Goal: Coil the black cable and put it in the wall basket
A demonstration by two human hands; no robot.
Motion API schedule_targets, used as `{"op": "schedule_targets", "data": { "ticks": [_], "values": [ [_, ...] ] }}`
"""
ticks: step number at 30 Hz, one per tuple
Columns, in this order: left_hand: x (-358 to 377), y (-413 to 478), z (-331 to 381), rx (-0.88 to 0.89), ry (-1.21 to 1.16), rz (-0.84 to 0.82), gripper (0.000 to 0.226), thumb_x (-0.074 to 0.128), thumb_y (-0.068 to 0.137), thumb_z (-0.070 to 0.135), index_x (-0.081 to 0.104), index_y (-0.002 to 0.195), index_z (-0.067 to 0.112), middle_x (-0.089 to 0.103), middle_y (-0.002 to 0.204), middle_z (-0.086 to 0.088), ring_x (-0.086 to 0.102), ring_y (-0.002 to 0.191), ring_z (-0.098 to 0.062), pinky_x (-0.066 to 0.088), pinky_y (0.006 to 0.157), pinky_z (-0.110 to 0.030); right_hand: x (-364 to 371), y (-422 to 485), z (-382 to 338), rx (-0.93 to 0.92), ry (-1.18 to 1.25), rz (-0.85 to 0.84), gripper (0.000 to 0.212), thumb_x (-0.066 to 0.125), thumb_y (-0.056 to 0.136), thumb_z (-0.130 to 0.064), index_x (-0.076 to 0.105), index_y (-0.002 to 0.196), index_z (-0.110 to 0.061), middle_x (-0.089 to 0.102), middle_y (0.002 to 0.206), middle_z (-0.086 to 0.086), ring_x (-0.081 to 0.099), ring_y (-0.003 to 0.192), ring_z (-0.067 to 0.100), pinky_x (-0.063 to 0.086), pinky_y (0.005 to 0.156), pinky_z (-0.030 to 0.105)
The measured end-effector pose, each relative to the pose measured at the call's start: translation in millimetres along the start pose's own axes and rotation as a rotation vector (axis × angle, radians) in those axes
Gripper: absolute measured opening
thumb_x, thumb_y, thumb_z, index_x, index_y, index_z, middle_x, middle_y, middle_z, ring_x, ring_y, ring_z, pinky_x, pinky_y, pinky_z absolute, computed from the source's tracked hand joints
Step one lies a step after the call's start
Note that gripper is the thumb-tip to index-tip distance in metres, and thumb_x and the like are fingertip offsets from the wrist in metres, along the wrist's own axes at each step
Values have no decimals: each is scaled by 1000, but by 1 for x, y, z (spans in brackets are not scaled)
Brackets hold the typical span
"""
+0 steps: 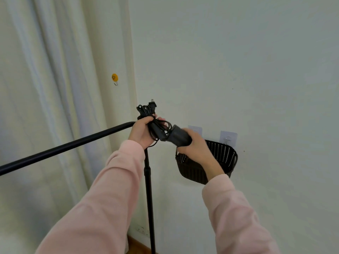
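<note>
The black cable (146,111) is bundled into a coil, its two-pin plug sticking up at the top. My left hand (141,132) grips the coil around its middle. My right hand (195,147) holds the cable's black power adapter block (178,136), which joins the coil by a short length of cord. Both hands are in front of the wall, just left of and above the dark woven wall basket (223,154). The basket hangs from clear adhesive hooks and my right wrist covers part of its left side.
A black rack with a horizontal bar (64,146) and an upright pole (149,198) stands right below my left hand. Pale curtains (45,88) hang at the left. A yellow smiley hook (114,77) sticks to the wall. A wall socket (142,230) sits low.
</note>
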State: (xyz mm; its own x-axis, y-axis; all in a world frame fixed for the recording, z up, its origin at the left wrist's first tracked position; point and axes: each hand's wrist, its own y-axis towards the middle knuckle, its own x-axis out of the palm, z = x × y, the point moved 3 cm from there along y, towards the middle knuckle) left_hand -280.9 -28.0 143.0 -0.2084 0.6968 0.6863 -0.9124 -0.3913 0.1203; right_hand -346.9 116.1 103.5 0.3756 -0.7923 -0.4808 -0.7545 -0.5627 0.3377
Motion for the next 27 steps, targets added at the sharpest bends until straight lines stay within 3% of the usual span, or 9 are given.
{"op": "schedule_targets", "data": {
  "ticks": [3,6,8,10,13,17,19,22,27],
  "values": [
    [3,9,-10,-43,79,30,25,33,95,7,49,76,10,66,64,-7,65,61,-18,50,72,-32,-31,1,-5,-28,-156,149,60,66,70,-3,53,125,-23,53,111,11,57,94,25,49,81,31],
    [8,26,-31,17,354,92,17,41,94,3,53,84,11,54,77,-5,55,71,-19,48,66,-34,-58,-4,-3,43,-289,150,60,67,73,-5,51,128,-22,58,114,11,58,100,28,49,86,35],
    [17,35,-47,118,777,67,11,48,91,3,55,99,5,58,83,-10,56,77,-24,48,70,-33,-70,-11,8,160,-377,70,57,68,73,-4,52,127,-16,61,115,11,58,104,29,50,89,38],
    [24,42,-67,156,1285,3,28,53,88,8,53,115,0,62,105,-18,58,98,-29,45,85,-34,-74,-15,21,267,-429,14,54,68,72,-5,54,124,-10,61,113,14,57,106,31,51,89,40],
    [30,46,-102,59,1795,-91,33,53,87,16,54,117,2,58,122,-20,54,113,-36,44,94,-38,-72,-14,40,355,-492,19,52,68,72,-10,52,121,-9,59,112,14,56,108,32,48,82,35],
    [32,46,-121,20,2304,-33,36,51,90,33,56,117,10,47,126,-14,42,119,-34,39,96,-37,-57,-7,56,364,-597,50,14,61,75,-12,51,84,-8,56,87,10,57,88,28,47,72,32],
    [33,46,-126,57,2342,-6,31,47,92,24,57,117,8,49,127,-14,45,119,-32,40,96,-37,-46,-3,63,371,-646,50,22,56,79,-11,39,65,-13,49,74,5,55,81,27,44,68,30],
    [34,45,-138,24,2281,-32,30,40,92,4,55,118,2,55,126,-16,54,115,-32,45,92,-37,-36,-1,77,405,-645,15,33,49,83,-4,29,60,-16,48,78,7,59,98,32,44,81,36],
    [41,49,-137,-33,1962,-91,29,41,93,11,54,115,-2,56,125,-19,54,113,-32,43,92,-38,-32,-3,86,446,-598,6,13,42,86,-1,54,84,-6,62,112,20,55,109,34,45,85,35]
  ]
}}
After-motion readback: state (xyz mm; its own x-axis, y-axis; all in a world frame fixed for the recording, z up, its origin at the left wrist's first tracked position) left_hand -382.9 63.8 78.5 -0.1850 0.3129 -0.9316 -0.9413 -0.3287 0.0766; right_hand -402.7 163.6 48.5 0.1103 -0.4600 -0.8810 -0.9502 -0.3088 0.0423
